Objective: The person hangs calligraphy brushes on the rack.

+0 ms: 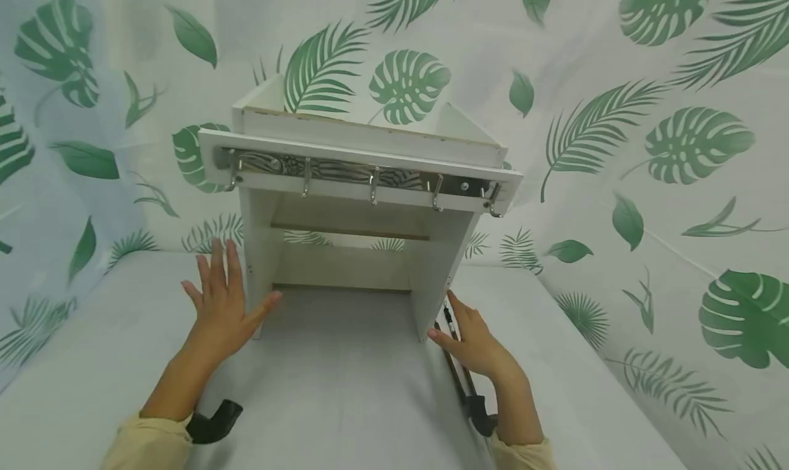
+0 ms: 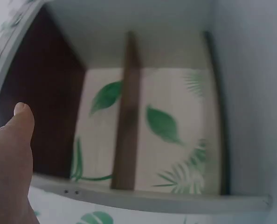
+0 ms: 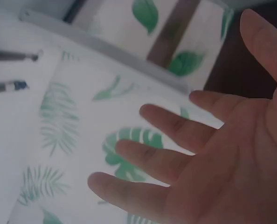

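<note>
A white shelf unit [image 1: 370, 133] stands upright, its hollow side facing me, with a row of metal hooks [image 1: 374, 186] across its top front. My left hand [image 1: 218, 312] is spread beside the left side panel, fingers straight and thumb reaching across its front edge. The thumb [image 2: 15, 163] overlaps the unit's opening in the left wrist view. By the lower right side panel [image 1: 434, 271] is my right hand [image 1: 477, 343], fingers extended and fingertips right at the panel's edge. In the right wrist view its palm [image 3: 222, 163] holds nothing.
Two thin dark rods [image 1: 451, 321] with narrow tips lie on the white surface [image 1: 345, 388] beside my right hand. A leaf-patterned sheet [image 1: 604, 66] hangs behind and at both sides. Inside the unit, a crossbar [image 1: 351, 231] spans the side panels.
</note>
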{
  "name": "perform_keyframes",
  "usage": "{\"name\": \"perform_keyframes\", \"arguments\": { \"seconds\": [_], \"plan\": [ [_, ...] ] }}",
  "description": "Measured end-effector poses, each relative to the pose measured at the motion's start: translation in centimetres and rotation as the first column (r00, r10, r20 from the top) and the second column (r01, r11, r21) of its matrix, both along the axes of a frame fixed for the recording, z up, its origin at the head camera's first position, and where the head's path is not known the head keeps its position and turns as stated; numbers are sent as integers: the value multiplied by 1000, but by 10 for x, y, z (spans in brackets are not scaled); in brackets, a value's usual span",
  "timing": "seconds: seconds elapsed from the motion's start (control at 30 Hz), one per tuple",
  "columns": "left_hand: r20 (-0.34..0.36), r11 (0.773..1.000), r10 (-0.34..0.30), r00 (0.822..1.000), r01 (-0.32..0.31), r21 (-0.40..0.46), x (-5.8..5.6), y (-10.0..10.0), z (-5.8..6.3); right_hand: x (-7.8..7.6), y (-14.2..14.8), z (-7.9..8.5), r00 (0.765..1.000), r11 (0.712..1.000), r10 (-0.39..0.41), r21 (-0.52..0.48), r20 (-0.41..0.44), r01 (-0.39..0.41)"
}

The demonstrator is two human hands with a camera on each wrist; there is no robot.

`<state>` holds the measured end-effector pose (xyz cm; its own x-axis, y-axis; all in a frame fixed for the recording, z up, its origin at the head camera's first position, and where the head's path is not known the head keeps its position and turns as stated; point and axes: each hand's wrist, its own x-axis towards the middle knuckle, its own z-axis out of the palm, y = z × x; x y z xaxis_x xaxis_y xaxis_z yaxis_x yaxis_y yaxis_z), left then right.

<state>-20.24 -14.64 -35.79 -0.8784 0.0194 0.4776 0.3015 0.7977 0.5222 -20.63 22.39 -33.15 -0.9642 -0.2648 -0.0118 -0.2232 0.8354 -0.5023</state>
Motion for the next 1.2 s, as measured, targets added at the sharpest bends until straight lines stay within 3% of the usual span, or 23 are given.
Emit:
{"name": "perform_keyframes", "arguments": {
  "seconds": [0.1, 0.2, 0.27, 0.37, 0.53, 0.63, 0.77, 0.93, 1.07, 1.2],
  "plan": [
    [-35, 984, -14, 999, 20, 178, -10, -1, 11, -4, 11, 8, 999, 996, -20, -86, 26, 22],
    [-79, 938, -33, 996, 58, 342, -21, 0, 8, -7, 18, 8, 997, 993, -49, -105, 62, 56],
    [-87, 900, -42, 995, 75, 428, -28, 1, -3, -8, 22, 2, 992, 991, -73, -104, 102, 84],
    [-51, 855, -28, 998, 51, 516, -34, 0, -26, -8, 26, -12, 982, 988, -111, -93, 153, 126],
    [16, 823, 16, 1000, -22, 568, -35, -4, -66, -5, 32, -38, 973, 978, -160, -111, 164, 179],
    [12, 834, 30, 999, -31, 551, -33, -4, -82, -4, 36, -51, 971, 975, -175, -106, 161, 193],
    [-31, 882, 80, 996, -56, 468, -30, 0, -93, -4, 41, -63, 971, 977, -186, -81, 150, 199],
    [-39, 933, 149, 988, -127, 338, -24, 10, -96, -1, 45, -66, 962, 974, -226, 9, 152, 227],
    [-89, 952, 172, 981, -143, 270, -21, 17, -96, 2, 48, -66, 948, 963, -270, 73, 171, 261],
    [-135, 956, 180, 974, -142, 256, -23, 20, -98, 3, 50, -66, 934, 952, -303, 93, 188, 290]
  ]
}}
